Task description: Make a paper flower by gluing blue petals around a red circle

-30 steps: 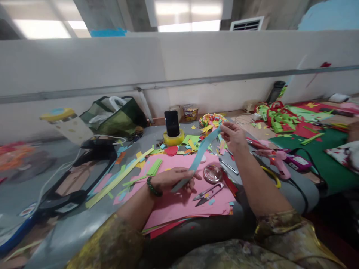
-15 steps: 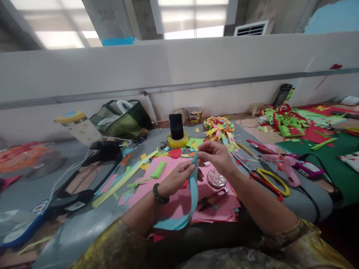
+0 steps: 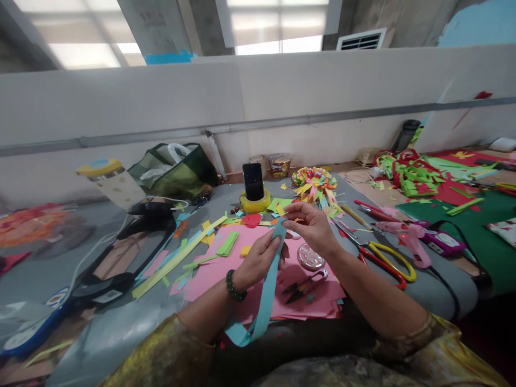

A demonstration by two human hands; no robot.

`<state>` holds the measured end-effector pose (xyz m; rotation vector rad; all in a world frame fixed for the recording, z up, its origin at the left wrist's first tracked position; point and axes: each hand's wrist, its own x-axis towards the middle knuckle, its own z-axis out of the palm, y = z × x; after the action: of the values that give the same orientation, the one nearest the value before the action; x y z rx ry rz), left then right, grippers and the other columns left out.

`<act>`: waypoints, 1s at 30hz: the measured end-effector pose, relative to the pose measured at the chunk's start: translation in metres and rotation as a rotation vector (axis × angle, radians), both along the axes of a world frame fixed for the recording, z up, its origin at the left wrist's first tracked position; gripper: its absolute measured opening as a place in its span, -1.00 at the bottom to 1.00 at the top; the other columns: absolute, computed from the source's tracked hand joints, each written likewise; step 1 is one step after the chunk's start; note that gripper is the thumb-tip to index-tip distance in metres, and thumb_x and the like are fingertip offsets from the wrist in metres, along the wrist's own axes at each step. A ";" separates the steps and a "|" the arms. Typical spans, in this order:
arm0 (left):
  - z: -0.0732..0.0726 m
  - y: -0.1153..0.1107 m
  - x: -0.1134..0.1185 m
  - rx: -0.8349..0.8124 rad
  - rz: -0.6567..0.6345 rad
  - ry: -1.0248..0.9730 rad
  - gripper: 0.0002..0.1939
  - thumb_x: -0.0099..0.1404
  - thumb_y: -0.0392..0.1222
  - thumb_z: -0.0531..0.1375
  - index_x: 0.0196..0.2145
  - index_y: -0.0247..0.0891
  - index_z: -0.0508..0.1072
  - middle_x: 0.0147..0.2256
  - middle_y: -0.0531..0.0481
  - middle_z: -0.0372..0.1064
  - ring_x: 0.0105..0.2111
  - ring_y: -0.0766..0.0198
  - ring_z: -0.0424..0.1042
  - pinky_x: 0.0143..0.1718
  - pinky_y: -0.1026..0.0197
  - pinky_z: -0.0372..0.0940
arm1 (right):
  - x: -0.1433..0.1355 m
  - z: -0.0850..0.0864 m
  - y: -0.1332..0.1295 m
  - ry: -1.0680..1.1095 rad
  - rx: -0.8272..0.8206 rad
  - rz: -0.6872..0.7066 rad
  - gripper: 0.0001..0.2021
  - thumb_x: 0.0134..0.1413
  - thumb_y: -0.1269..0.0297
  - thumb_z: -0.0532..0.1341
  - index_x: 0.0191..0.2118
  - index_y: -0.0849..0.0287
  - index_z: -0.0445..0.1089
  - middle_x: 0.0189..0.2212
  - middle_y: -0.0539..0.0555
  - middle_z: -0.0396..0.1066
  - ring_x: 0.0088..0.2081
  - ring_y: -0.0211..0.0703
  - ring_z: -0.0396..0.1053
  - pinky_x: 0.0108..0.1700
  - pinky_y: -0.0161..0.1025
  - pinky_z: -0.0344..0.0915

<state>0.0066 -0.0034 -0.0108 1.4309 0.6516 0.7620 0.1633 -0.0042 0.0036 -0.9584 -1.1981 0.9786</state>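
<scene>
A long light-blue strip (image 3: pixel 266 293), of paper or felt, hangs from my hands and curls at its lower end past the table's front edge. My left hand (image 3: pixel 262 258) pinches it a little below its top, thumb in front. At the strip's top end, my right hand (image 3: pixel 308 226) grips it between thumb and fingertips. Beneath both hands lies a stack of pink sheets (image 3: pixel 245 306). On the stack, right of the strip, are thread snips (image 3: pixel 304 286) and a round clear case (image 3: pixel 310 256).
Large scissors (image 3: pixel 387 263) and a pink glue gun (image 3: pixel 415 242) lie to the right. Behind the stack a phone (image 3: pixel 253 183) stands in a yellow tape roll (image 3: pixel 255 202), beside a colourful rosette (image 3: pixel 314 185). Paper scraps and a long yellow-green strip (image 3: pixel 177 260) lie left.
My left hand has slid slightly down and left along the strip. The strip now hangs straighter and flatter, its lower end turned over. My right hand has barely moved.
</scene>
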 end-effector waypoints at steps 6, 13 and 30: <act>-0.002 0.000 0.000 0.000 -0.015 -0.002 -0.46 0.18 0.29 0.16 -0.21 -0.29 0.38 -0.56 0.13 0.29 -0.65 0.41 0.28 -0.63 0.34 0.16 | -0.001 0.000 0.000 0.026 -0.008 0.011 -0.65 -0.36 0.20 0.49 -0.35 0.10 0.44 -0.50 -0.04 0.53 -0.45 -0.19 0.49 -0.41 -0.27 0.41; -0.001 0.000 0.000 -0.003 -0.032 0.020 -0.45 0.18 0.31 0.16 -0.21 -0.29 0.38 -0.55 0.12 0.27 -0.64 0.41 0.28 -0.61 0.34 0.18 | 0.002 0.000 0.001 0.000 -0.010 -0.049 -0.65 -0.34 0.13 0.48 -0.37 0.12 0.45 -0.54 -0.04 0.51 -0.53 -0.26 0.41 -0.52 -0.33 0.30; -0.005 -0.003 0.001 -0.257 -0.087 -0.077 -0.45 0.08 0.26 0.30 -0.25 -0.31 0.40 -0.55 0.11 0.33 -0.66 0.39 0.30 -0.63 0.31 0.20 | 0.000 -0.001 0.003 0.030 -0.113 0.168 -0.68 -0.30 0.05 0.46 -0.56 0.17 0.42 -0.65 -0.09 0.35 -0.60 -0.36 0.22 -0.55 -0.35 0.16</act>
<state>0.0075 -0.0064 -0.0162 1.1815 0.6007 0.6379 0.1630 -0.0015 0.0027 -0.9388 -1.2228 1.2016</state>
